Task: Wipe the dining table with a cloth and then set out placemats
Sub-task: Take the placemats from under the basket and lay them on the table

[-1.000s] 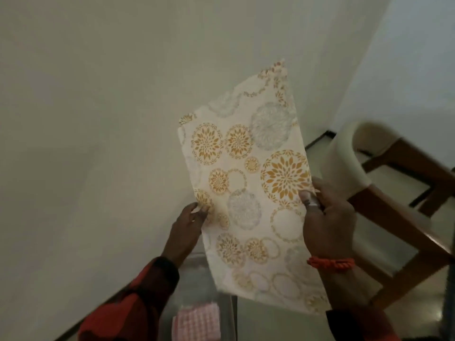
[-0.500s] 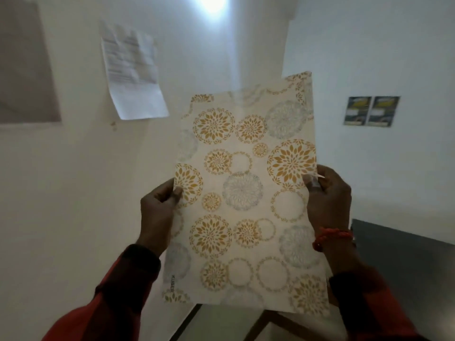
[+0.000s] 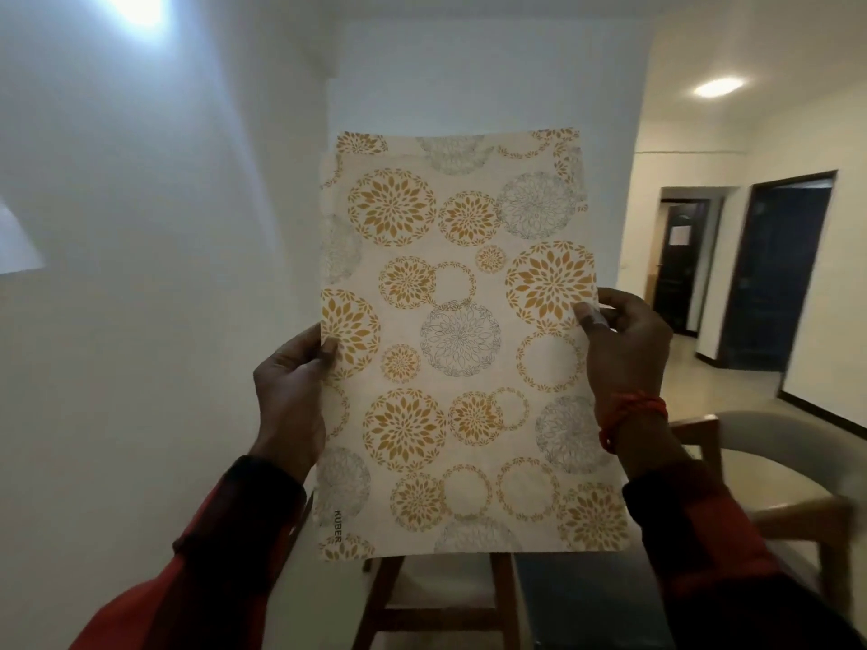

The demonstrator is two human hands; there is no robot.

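A cream placemat (image 3: pixel 462 340) printed with gold and grey flower circles is held upright in front of me, filling the middle of the view. A second sheet edge shows behind its top. My left hand (image 3: pixel 293 396) pinches its left edge with thumb on the front. My right hand (image 3: pixel 626 349), with a red thread at the wrist, pinches the right edge. The dark table (image 3: pixel 581 602) shows below the placemat at the bottom right. No cloth is in view.
A wooden chair (image 3: pixel 436 598) stands under the placemat by the white wall (image 3: pixel 140 321). Another chair with a pale curved back (image 3: pixel 769 466) is at the right. Dark doorways (image 3: pixel 774 269) open at the far right.
My head has turned right and up: the wall paper notice slid out left, doorways and chairs came into view. Both hands keep the same pinch on the placemat, now held squarer.
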